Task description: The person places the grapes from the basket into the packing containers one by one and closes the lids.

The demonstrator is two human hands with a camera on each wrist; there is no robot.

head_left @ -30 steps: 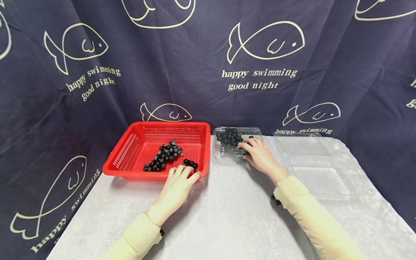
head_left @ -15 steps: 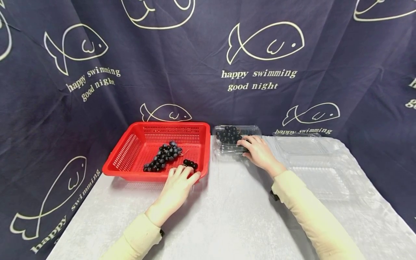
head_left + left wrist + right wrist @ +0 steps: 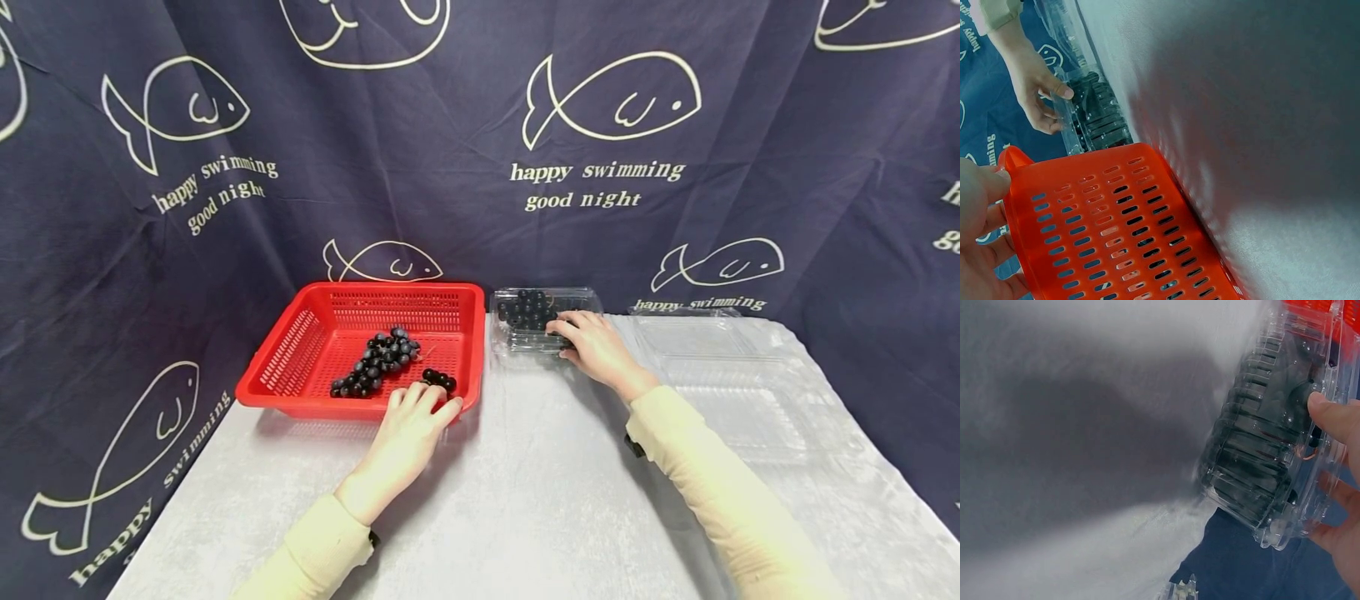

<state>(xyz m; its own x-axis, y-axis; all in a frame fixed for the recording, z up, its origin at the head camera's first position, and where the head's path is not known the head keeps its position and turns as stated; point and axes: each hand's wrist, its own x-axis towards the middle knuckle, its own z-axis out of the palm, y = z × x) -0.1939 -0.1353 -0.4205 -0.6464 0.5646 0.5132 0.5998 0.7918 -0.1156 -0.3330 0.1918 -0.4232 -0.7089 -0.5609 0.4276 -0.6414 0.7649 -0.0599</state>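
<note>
A clear plastic clamshell box (image 3: 517,342) with black grapes (image 3: 525,310) inside stands at the back of the table, right of the red basket (image 3: 300,404). My right hand (image 3: 600,350) grips the box's right part; in the right wrist view its thumb (image 3: 1334,419) lies on the front side and the other fingers reach over the top. The hand covers some of the grapes. My left hand (image 3: 411,425) holds the basket's front rim near the right corner, with fingers bent over it. Inside the basket lie a long grape bunch (image 3: 378,362) and a small cluster (image 3: 438,379), partly hidden by the left hand.
Clear plastic boxes (image 3: 735,417) lie on the right side of the white-covered table (image 3: 525,500). A dark blue curtain (image 3: 465,125) with fish drawings hangs behind and at both sides.
My right hand has shifted slightly left and back along the clamshell box, whose top appears a little lower over the grapes. The left hand and the basket stay put.
</note>
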